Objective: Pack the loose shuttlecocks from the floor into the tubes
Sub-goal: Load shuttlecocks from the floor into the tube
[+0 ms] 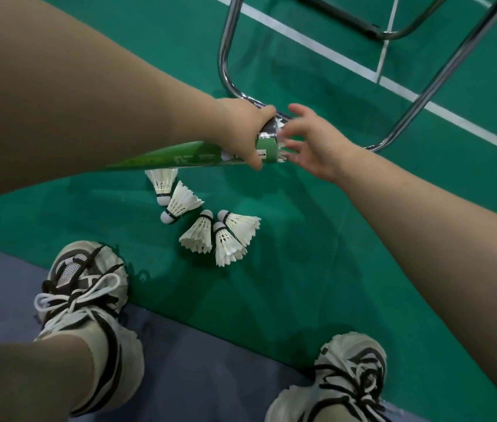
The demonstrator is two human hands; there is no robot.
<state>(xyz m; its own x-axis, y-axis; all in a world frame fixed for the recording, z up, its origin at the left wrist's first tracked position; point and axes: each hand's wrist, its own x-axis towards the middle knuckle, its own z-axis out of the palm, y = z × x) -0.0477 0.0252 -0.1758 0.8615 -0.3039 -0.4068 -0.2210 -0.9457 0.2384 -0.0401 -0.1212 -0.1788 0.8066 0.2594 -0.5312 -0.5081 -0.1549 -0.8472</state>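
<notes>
My left hand [242, 132] grips a green shuttlecock tube [180, 155] near its open end, holding it roughly level above the floor. White feathers of a shuttlecock [281, 153] stick out of that open end. My right hand [311, 141] is at the tube's mouth with fingers spread and relaxed, fingertips touching the feathers. Several loose white shuttlecocks [207, 220] lie on the green floor below the tube, in a curved row in front of my shoes.
A chrome tubular chair frame [226, 65] stands on the floor just beyond my hands. White court lines [332, 53] cross the green mat. My two laced shoes [83, 287] stand at the mat's edge, on a blue-grey floor strip [195, 360].
</notes>
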